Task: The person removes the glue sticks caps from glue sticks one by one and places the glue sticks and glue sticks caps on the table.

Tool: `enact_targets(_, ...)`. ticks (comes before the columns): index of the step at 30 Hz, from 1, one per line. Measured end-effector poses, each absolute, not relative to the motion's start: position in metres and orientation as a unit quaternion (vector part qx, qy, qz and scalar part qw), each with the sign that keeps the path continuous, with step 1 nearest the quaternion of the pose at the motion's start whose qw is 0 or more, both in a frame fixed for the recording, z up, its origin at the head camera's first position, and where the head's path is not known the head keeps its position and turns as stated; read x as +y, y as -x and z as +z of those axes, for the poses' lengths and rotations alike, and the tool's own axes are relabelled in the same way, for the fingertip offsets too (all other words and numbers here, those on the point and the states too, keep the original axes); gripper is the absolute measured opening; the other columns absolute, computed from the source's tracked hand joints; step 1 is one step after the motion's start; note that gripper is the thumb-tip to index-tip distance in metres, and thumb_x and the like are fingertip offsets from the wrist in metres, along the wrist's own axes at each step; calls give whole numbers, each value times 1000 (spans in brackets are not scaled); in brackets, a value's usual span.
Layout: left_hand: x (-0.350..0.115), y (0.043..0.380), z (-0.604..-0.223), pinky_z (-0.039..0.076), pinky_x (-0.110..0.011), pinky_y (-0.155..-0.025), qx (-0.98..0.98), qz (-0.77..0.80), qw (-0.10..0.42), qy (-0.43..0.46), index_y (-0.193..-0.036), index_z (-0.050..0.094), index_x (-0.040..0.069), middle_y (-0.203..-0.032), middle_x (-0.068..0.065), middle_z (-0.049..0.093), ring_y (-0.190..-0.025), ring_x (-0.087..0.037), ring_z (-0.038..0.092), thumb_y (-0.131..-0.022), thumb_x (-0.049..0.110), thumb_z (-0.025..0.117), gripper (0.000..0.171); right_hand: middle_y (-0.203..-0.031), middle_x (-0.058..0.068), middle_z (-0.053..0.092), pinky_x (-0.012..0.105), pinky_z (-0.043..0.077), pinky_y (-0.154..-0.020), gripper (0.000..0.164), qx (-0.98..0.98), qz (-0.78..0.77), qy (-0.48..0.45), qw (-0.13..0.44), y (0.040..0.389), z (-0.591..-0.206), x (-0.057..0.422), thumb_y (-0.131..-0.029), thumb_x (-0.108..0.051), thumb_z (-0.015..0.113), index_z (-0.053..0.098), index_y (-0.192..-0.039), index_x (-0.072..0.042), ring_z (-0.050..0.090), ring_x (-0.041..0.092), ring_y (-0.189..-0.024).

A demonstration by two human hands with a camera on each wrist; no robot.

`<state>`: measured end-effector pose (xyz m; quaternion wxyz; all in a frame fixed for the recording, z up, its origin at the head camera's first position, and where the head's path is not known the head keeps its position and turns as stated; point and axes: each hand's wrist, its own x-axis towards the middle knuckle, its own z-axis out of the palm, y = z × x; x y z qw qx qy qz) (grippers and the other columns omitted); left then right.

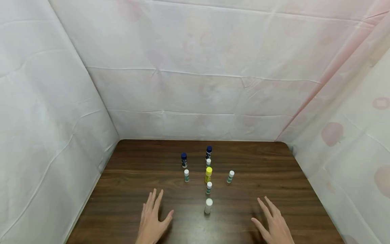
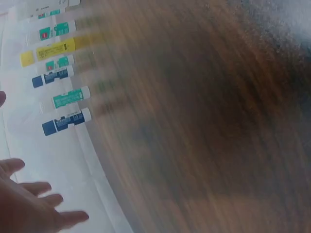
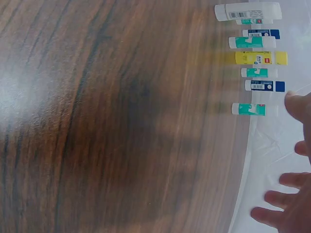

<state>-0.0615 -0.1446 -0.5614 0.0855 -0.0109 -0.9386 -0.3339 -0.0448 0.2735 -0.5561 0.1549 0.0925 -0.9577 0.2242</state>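
Several glue sticks stand upright on the table. Nearest to me is a larger white glue stick [image 1: 208,206]. Behind it, roughly in a line, come a white-capped green glue stick [image 1: 209,188], a yellow glue stick [image 1: 208,175], another green one, partly hidden, and a blue-capped glue stick [image 1: 208,153]. On the left are a second blue-capped stick [image 1: 184,160] and a green stick [image 1: 186,176]; a lone green stick [image 1: 230,177] stands on the right. My left hand [image 1: 152,218] has its fingers spread and holds nothing. Likewise spread, my right hand [image 1: 273,222] touches none of the sticks.
The dark wood-grain table [image 1: 131,176] has rounded far corners. White cloth [image 1: 195,95] hangs along its back, with more cloth on the left and right sides.
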Motion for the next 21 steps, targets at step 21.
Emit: enact_targets(21,-128,66,-577,50,-45,-87,-852,-508,110,58,-130,53,17,-129,-4,54,-117,-31,53,-73,12,82,64,-121,5,51,36,50,-59,60,-950,259,-83,157,50,-545,259,-72,-16,83,55,-125,-13,60,22,-84)
